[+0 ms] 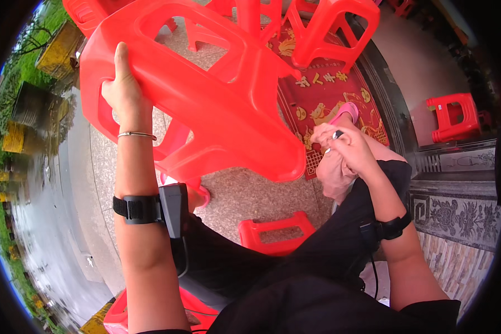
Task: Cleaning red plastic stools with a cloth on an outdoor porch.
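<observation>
A red plastic stool (217,121) is held up at a tilt before me, with broad openings between its legs. My left hand (125,92) grips it at the left, thumb flat on the red surface and fingers passing out of sight behind an edge beside an opening. At the right, my right hand (348,148) is closed on a crumpled pale pink cloth (336,177), just above my right knee. The cloth hangs near the stool's rounded lower right corner, with a small gap between them. A dark ring shows on that hand.
More red stools (332,35) stand ahead, partly on a red doormat (317,96) with gold figures and writing. Another stool (455,117) is past the door sill. Low red plastic (275,231) shows between my legs. Left lie a wet road (46,200) and yellow-and-black blocks (60,50).
</observation>
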`<action>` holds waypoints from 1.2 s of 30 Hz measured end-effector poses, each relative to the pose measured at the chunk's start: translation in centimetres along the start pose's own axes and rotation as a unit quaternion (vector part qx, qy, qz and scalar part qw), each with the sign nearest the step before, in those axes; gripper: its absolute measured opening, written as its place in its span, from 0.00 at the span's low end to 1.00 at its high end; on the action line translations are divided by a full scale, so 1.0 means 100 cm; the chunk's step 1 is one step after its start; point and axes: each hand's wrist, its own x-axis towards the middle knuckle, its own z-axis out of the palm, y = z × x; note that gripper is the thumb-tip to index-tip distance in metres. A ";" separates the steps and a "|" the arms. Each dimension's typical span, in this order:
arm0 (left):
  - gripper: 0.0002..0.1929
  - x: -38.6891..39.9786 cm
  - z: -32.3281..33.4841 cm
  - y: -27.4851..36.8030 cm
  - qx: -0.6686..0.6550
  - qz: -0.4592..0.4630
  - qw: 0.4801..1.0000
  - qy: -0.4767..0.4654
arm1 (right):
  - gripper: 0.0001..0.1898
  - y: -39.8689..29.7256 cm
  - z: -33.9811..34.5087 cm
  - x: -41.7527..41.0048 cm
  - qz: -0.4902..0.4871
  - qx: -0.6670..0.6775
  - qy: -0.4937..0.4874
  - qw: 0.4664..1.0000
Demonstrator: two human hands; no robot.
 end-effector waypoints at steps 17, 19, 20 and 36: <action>0.25 -0.007 0.007 -0.002 -0.037 0.007 0.999 0.030 | 0.12 -0.041 0.051 -0.012 -0.058 -0.496 -0.017 0.866; 0.25 -0.005 0.012 -0.003 -0.084 0.029 0.996 0.002 | 0.11 -0.040 0.051 -0.020 -0.083 -0.516 -0.009 0.852; 0.25 -0.005 0.014 -0.005 -0.083 0.028 0.996 0.003 | 0.11 -0.040 0.053 -0.025 -0.082 -0.516 -0.011 0.852; 0.27 0.002 0.029 -0.015 -0.028 0.024 0.996 0.077 | 0.23 -0.020 0.072 -0.045 -0.074 -0.367 0.113 0.920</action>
